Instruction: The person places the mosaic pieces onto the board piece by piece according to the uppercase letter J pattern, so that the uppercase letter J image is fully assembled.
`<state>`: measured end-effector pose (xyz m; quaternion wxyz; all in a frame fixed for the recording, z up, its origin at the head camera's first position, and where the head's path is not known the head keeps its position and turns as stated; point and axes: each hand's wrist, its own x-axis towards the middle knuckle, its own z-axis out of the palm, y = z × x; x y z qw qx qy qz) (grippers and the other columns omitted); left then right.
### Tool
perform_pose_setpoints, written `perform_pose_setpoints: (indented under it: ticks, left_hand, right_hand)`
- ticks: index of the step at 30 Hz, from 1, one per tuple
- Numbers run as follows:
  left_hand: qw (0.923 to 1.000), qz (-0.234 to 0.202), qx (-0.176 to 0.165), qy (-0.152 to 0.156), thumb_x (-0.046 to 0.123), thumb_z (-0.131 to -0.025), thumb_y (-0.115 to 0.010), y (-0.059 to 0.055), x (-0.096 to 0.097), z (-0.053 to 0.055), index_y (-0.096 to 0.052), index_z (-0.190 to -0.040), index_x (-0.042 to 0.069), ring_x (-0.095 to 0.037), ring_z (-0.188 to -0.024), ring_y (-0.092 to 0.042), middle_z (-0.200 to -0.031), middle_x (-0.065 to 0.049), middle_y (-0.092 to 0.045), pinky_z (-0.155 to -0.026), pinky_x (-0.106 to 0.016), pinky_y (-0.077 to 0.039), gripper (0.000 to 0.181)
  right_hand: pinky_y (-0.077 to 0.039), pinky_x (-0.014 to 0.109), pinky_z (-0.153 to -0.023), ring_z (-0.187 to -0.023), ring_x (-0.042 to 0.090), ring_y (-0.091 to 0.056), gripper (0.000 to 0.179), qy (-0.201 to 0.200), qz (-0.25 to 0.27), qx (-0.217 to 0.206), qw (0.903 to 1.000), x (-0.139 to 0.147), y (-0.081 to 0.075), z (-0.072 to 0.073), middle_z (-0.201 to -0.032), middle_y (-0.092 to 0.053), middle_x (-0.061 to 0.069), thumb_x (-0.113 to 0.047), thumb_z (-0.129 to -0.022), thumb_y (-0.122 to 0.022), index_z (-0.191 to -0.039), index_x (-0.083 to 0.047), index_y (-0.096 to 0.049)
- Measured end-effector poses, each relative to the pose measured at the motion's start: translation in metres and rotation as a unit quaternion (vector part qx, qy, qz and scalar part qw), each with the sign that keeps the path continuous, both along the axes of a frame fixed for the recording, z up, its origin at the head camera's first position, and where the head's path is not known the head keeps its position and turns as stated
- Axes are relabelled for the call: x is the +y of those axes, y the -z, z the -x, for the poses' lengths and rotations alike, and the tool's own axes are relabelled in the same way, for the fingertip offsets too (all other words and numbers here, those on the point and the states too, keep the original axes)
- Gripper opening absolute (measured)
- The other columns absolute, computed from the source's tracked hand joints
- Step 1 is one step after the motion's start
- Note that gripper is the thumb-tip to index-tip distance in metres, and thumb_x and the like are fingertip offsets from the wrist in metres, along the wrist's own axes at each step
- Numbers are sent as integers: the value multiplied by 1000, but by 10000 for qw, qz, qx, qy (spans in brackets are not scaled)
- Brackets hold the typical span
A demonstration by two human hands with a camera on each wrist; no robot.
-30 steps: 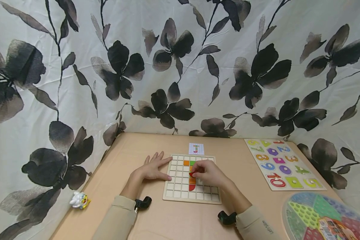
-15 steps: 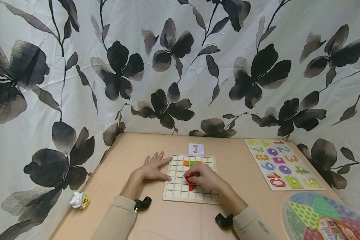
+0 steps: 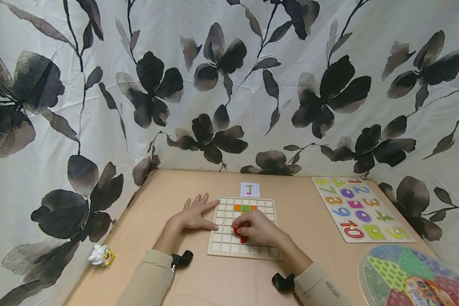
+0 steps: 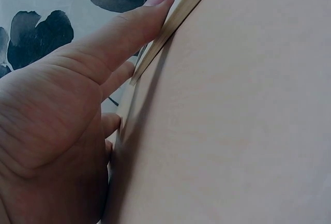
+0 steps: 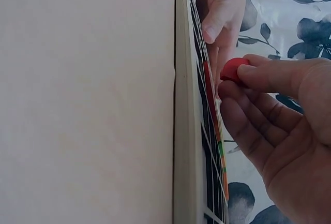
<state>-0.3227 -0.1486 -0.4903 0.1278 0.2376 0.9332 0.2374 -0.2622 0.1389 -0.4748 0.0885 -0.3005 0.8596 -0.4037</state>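
A wooden board with a raised white grid (image 3: 225,247) lies in front of me in the head view. At its left edge rests my left hand (image 3: 192,216), fingers spread and straight, the thumb on the rim. My right hand (image 3: 260,227) is over the middle of the board. Its thumb and fingers pinch a red piece with a rounded side (image 5: 235,71), just above the grid. Orange (image 3: 237,208) and green (image 3: 245,208) squares fill cells in an upper row. Another red piece (image 3: 244,239) sits in a lower cell, partly covered by the right hand.
Behind the board lies a small card printed with a coloured J (image 3: 250,190). A number puzzle board (image 3: 367,225) is at the right, with a round multicoloured board (image 3: 390,270) nearer. A small white and yellow toy (image 3: 100,256) stands at the left table edge.
My right hand has moved left and slightly down across the grid with the red piece, uncovering an orange square in the upper row. The left hand has stayed in place.
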Motion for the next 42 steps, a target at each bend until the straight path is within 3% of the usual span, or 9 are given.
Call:
perform_pose_setpoints:
  ticks: [11, 24, 33, 42]
  left_hand:
    - [10000, -18, -37, -21, 68, -79, -79, 0, 0, 0, -37, -162, 33, -44, -162, 3, -175, -20, -7, -125, -68, 9, 100]
    - [10000, -22, -10, -22, 68, -79, -79, 1, -1, 0, -37, -163, 33, -45, -161, 2, -175, -20, -7, -125, -69, 8, 100]
    - [10000, -9, 15, -7, 67, -79, -79, 2, 0, 0, -37, -163, 32, -45, -161, 2, -174, -21, -8, -125, -70, 8, 100]
    - [10000, -16, 20, -19, 67, -79, -79, 1, 0, 0, -37, -163, 32, -45, -161, 2, -174, -21, -8, -125, -70, 7, 100]
  right_hand:
    - [-55, 23, -70, -81, 7, -60, 14, -141, -195, -6, 9997, -3, 2, -2, -95, -76, -8, -10, -97, -72, -106, -15, -81]
    - [-53, 21, -74, -81, 4, -59, 12, -515, -400, 124, 9978, -4, 5, 0, -92, -76, -10, -10, -96, -75, -103, -16, -81]
    - [-52, 21, -74, -84, 5, -56, 13, -497, -549, 215, 9970, -4, 7, 0, -92, -67, -11, -11, -94, -77, -105, -17, -81]
    - [-52, 21, -75, -83, 5, -57, 14, -472, -595, 104, 9971, -4, 6, 0, -92, -67, -12, -11, -94, -77, -106, -19, -81]
